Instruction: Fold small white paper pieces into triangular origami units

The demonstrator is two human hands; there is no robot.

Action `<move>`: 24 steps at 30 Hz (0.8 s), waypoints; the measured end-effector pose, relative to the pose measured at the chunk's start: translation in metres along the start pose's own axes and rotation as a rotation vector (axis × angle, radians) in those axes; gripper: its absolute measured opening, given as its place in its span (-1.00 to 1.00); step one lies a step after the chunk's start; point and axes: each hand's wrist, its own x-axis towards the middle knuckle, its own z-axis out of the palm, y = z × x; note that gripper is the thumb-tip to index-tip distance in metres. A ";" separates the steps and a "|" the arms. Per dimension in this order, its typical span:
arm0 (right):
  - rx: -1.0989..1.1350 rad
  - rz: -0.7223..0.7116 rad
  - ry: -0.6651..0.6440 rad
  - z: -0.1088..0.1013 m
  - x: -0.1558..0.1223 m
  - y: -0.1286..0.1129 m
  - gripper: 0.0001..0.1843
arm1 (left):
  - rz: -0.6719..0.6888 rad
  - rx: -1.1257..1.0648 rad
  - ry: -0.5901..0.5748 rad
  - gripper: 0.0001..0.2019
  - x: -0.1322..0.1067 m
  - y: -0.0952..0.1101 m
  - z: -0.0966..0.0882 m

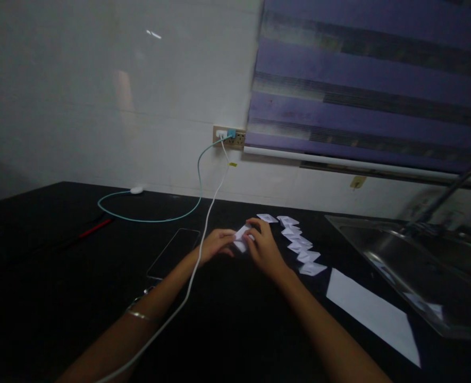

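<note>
A small piece of folded white paper (241, 238) is held between my two hands above the black countertop (235, 330). My left hand (218, 244) pinches its left edge with the fingertips. On the other side, my right hand (262, 244) grips it with thumb and fingers curled around the right edge. Right of that hand lies a slanting row of several folded paper pieces (299, 243), partly overlapping. One more folded piece (267, 218) sits just behind my right fingers. Flat sheets of white paper (373, 314) lie near my right forearm.
A phone (174, 252) lies left of my left hand. A white cable (207, 218) runs from the wall socket (239, 139) across my left forearm. A teal cable (151, 221) loops over the counter at back left. The metal sink (359, 234) and its faucet (438, 202) are at right.
</note>
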 end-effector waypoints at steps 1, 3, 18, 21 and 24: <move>-0.008 0.014 0.015 0.000 0.000 0.000 -0.82 | 0.013 0.012 -0.017 -0.60 0.000 -0.001 0.000; 0.003 0.034 0.031 0.002 0.000 0.002 -0.83 | 0.050 0.052 -0.040 -0.56 0.000 -0.002 0.002; 0.133 0.094 0.129 0.013 0.001 0.009 -0.83 | 0.130 0.269 -0.002 -0.56 -0.004 0.008 0.025; 0.115 0.083 0.136 0.012 0.001 0.009 -0.84 | 0.100 0.187 -0.005 -0.57 -0.002 0.006 0.025; 0.093 0.066 0.123 0.011 0.002 0.007 -0.84 | -0.005 -0.014 0.042 -0.59 -0.001 0.002 0.025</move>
